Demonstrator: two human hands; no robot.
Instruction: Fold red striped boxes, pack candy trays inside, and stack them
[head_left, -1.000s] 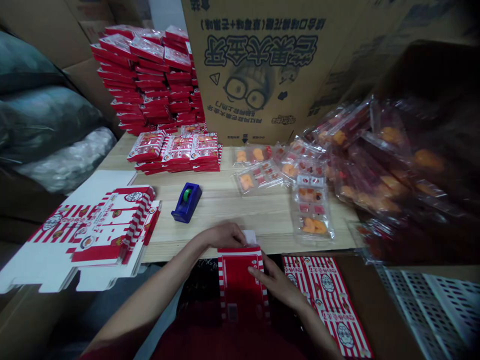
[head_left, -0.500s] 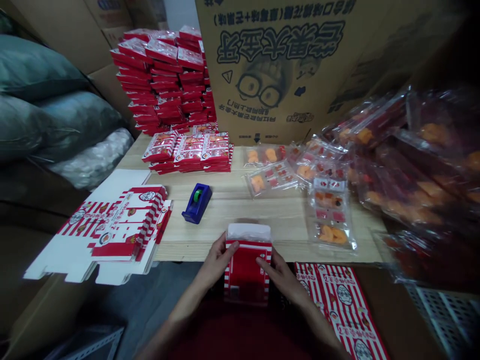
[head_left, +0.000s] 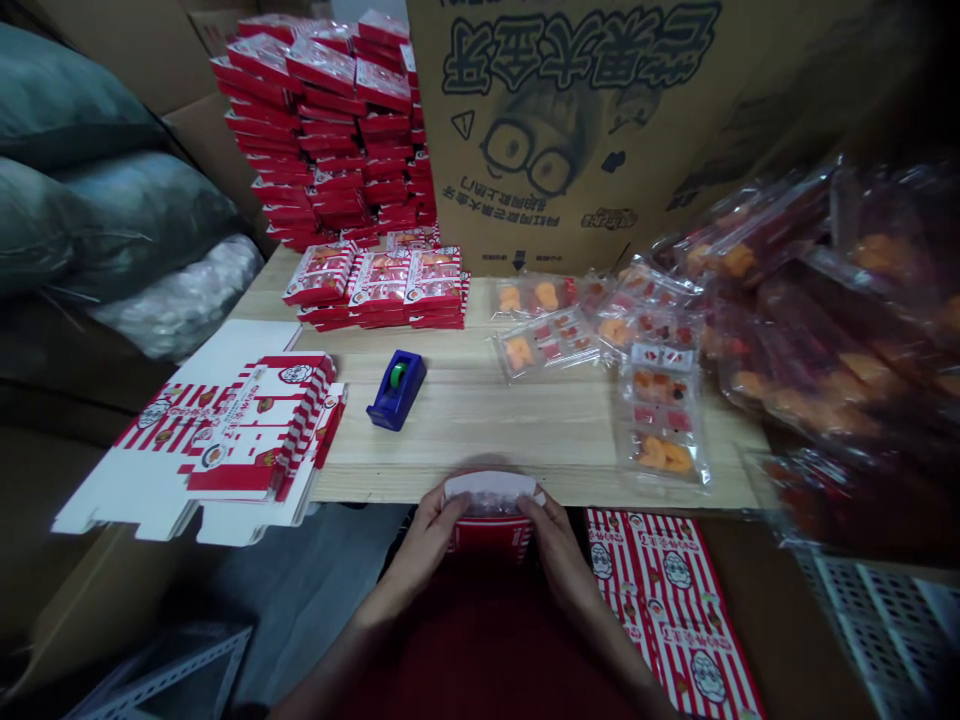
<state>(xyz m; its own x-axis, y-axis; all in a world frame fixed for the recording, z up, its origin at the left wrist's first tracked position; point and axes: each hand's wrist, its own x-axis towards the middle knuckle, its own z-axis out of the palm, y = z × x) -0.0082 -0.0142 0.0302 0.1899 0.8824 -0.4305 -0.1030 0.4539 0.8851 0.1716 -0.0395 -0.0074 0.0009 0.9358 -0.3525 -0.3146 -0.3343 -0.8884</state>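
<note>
The left hand (head_left: 424,540) and right hand (head_left: 553,550) grip opposite sides of a red-and-white striped paperboard carton (head_left: 491,535), fingers partly curled and pressed against it. Neither hand is fully open, and both have hold of this one item. The carton sits at the near edge of the table, with its lower portion hidden behind the hands and the person's red top (head_left: 487,650). Its white inner flap (head_left: 491,487) faces upward at the far end. The contents of the carton cannot be determined from this view.

To the right of the hands lies a flat printed carton blank (head_left: 667,610), below table level. To the left, a stack of flat die-cut blanks (head_left: 225,450) overhangs the wooden table (head_left: 525,430). A blue tape dispenser (head_left: 395,390) stands on the table beyond the hands. Clear packs of orange candy (head_left: 547,340) lie farther right, beside a blurred heap of similar packs (head_left: 825,340). Stacked red boxes (head_left: 322,130) rise at the far side, next to a large printed cardboard carton (head_left: 570,130).
</note>
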